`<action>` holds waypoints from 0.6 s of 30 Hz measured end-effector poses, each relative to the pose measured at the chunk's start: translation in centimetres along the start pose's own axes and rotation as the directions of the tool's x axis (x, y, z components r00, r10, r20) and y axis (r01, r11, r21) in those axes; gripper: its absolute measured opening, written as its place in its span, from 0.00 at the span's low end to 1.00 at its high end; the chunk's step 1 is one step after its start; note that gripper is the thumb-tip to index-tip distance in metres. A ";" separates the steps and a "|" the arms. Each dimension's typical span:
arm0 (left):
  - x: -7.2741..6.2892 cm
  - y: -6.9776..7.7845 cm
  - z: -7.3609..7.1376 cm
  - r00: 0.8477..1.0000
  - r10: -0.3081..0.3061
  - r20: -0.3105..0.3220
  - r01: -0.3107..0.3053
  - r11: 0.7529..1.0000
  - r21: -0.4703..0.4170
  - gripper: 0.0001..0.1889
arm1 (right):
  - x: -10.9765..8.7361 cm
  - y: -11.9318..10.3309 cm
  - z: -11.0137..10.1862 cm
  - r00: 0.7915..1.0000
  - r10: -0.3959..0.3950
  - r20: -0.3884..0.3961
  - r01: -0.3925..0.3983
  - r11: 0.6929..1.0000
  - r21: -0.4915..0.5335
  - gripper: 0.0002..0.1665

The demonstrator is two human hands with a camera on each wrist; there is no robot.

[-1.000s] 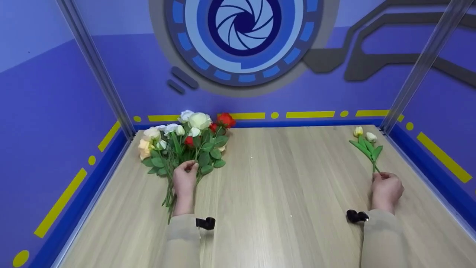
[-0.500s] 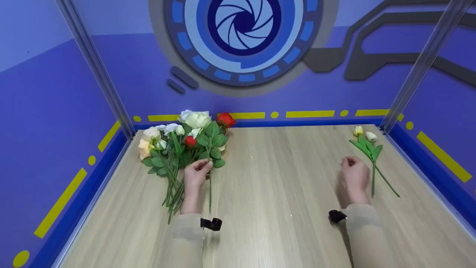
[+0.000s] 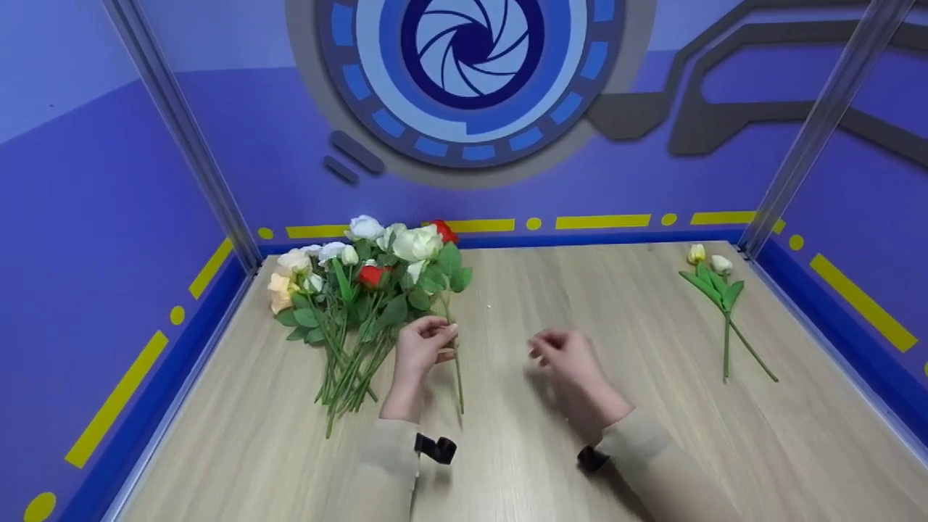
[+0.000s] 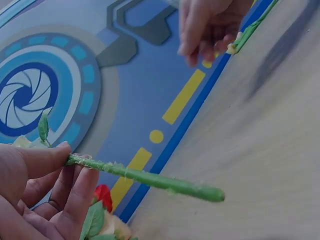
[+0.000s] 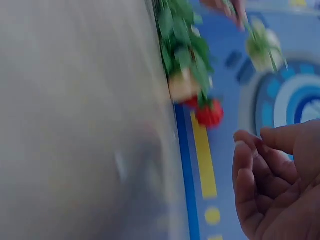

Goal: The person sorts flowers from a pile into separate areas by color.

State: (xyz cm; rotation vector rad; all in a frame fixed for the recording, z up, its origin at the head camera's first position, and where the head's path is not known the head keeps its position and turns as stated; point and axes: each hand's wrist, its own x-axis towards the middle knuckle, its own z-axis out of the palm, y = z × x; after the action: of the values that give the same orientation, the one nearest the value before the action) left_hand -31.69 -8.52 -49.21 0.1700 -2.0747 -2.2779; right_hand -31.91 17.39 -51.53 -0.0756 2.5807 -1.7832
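Left hand [image 3: 424, 349] pinches a cream-white, fabric-looking rose [image 3: 418, 245] by its slim green stem [image 3: 460, 386] — now drawn toward three o'clock, singling it out from the mixed red, white and peach bouquet [image 3: 391, 312] at ten. Right hand [image 3: 578, 362], loosely curled and empty, has swung in to three o'clock — away from two green-stemmed tulips [image 3: 718, 290] on the pale wood-grain counter [image 3: 638, 290].

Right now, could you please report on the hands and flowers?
Left hand pinching white rose by stem. Right hand holding nothing. Flower pile beside left hand. Two tulips at right.
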 end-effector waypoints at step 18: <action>-1.2 -1.4 4.3 0.992 0.018 0.128 -0.016 1.000 -0.017 0.11 | -3.1 -1.1 5.0 0.968 -0.139 0.210 0.116 0.987 0.115 0.11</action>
State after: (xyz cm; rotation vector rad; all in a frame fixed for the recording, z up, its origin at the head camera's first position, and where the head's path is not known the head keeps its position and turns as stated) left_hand -30.95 -4.01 -50.12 0.0044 -2.1064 -2.3536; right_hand -28.64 12.49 -52.38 -0.4213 2.3780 -1.8270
